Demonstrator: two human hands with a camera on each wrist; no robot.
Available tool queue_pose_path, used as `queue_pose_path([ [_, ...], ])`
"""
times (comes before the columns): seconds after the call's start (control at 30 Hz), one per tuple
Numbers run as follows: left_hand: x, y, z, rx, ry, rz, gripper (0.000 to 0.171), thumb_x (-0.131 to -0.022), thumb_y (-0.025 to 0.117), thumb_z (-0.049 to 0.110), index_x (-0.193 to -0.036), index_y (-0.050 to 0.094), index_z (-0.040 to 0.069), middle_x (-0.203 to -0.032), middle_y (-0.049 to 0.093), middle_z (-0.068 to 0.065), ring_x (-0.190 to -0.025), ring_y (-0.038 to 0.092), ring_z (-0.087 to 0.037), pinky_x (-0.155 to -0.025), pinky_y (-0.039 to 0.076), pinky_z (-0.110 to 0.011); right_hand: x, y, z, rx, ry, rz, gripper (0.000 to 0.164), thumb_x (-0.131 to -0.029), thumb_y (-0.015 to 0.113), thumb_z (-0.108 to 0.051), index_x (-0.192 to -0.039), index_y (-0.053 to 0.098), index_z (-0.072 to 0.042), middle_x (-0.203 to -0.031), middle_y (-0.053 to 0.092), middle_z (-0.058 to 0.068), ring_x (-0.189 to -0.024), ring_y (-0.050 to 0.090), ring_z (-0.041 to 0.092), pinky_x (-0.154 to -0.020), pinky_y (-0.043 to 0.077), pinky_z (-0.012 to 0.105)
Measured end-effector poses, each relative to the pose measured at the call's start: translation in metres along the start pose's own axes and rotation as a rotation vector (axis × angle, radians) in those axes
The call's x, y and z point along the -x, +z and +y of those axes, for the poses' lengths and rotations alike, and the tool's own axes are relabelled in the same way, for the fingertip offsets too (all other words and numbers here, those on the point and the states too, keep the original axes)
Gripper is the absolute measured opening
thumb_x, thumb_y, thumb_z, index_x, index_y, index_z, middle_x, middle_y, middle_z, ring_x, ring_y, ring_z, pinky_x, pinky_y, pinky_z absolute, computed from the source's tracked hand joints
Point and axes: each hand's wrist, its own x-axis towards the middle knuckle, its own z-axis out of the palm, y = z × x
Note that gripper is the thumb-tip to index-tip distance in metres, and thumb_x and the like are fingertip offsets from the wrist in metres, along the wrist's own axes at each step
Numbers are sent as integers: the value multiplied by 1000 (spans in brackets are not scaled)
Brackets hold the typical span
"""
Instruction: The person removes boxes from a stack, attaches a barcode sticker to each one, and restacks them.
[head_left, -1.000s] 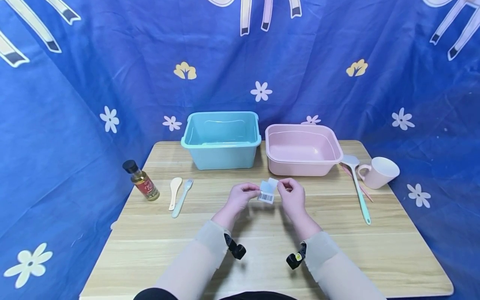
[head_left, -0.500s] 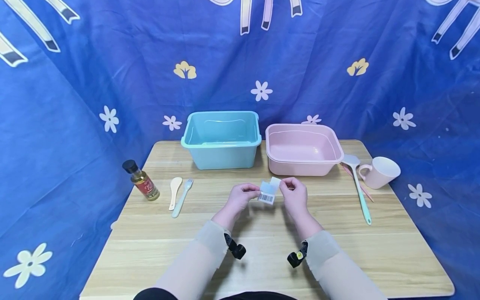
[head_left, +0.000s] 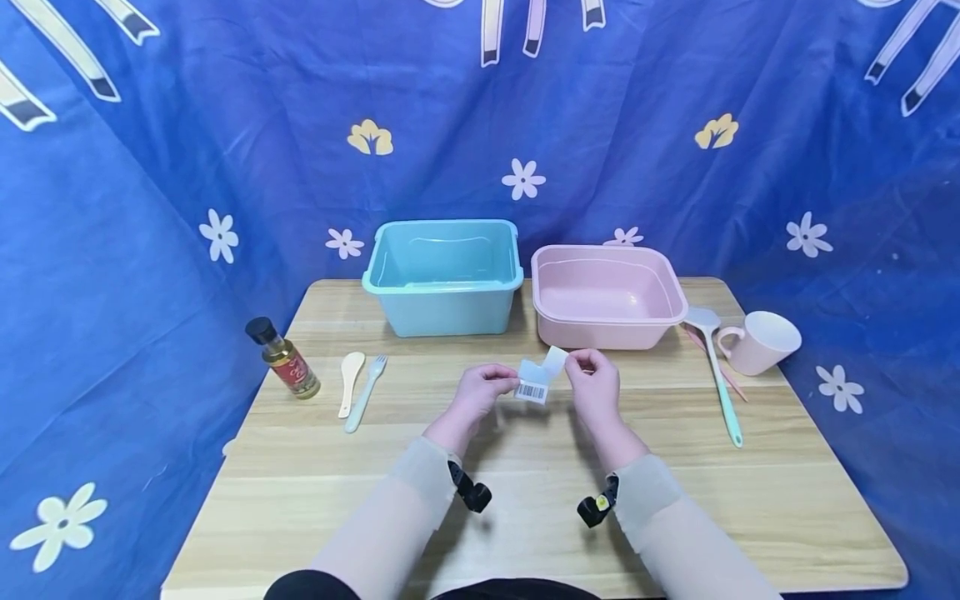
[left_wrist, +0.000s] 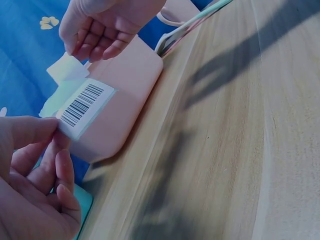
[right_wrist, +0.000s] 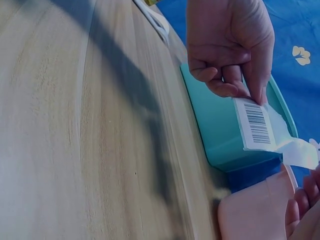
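My left hand [head_left: 478, 396] pinches the left edge of a small barcode label [head_left: 532, 392] between thumb and fingertips, above the table. Behind the barcode stands a pale blue sheet [left_wrist: 59, 97]. A white flap [head_left: 555, 361] sticks out at its upper right, and my right hand [head_left: 597, 390] pinches the flap's outer end. In the left wrist view the flap still joins the pale sheet near the barcode. In the right wrist view the left thumb and finger grip the label's edge, while the right hand [right_wrist: 306, 205] is partly cut off.
A teal bin [head_left: 450, 312] and a pink basin [head_left: 607, 333] stand behind the hands. At left are an oil bottle [head_left: 292, 369], a cream spoon [head_left: 350, 383] and a pale blue fork [head_left: 366, 393]. At right lie a spatula [head_left: 722, 387], a pink stick [head_left: 738, 388] and a mug [head_left: 761, 343].
My right hand has shifted a little right and away from me, drawing the white flap up and outward so more of it shows. The left hand has barely moved.
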Motion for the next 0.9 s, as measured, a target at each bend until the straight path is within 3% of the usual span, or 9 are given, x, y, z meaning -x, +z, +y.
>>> queue_pose_path([
  [0.2, -1, -2, -1, 0, 3, 7, 20, -84, 68, -6, -101, 65, -17, -95, 70, -16, -81, 59, -14, -87, 49, -45, -4, -1, -1, -15, 3, 10, 9, -89, 64, -3, -89, 68, 4, -83, 62, 8, -77, 56, 17, -67, 46, 22],
  [0.43, -28, -5, -45, 9, -21, 66, 13, -82, 73, -1, -94, 72, -5, -89, 69, -3, -79, 59, -14, -85, 49, -45, -7, -3, 0, -19, 23, 21, 8, -90, 64, -2, -91, 67, 5, -84, 61, 7, -77, 55, 16, -66, 45, 22],
  [0.5, -29, -6, -47, 7, -36, 77, 13, -82, 73, -1, -94, 72, -4, -90, 69, -5, -80, 59, -16, -88, 48, -48, -7, -4, 0, -24, 25, 22, 8, -90, 64, -3, -91, 67, 5, -83, 61, 7, -77, 55, 16, -65, 45, 22],
  [0.6, -29, -7, -52, 0, -75, 86, 12, -83, 72, -1, -94, 72, -3, -91, 69, -6, -81, 60, -16, -86, 49, -43, -7, -5, -2, -32, 22, 26, 8, -90, 64, -3, -91, 67, 4, -82, 60, 6, -76, 55, 16, -64, 45, 22],
  [0.77, -33, -8, -66, -7, -139, 88, 11, -84, 71, -3, -95, 71, -5, -88, 68, -9, -69, 60, -12, -67, 52, -28, -8, -5, 0, -34, 28, 24, 8, -90, 64, -3, -92, 67, 4, -83, 60, 5, -77, 55, 15, -65, 45, 21],
  [0.9, -35, -8, -74, -26, -171, 127, 12, -83, 70, -7, -94, 69, -8, -84, 66, -11, -58, 55, -9, -55, 49, -21, -6, -4, 1, -28, 17, 10, 7, -89, 64, -3, -91, 68, 3, -83, 61, 7, -78, 55, 16, -65, 45, 22],
])
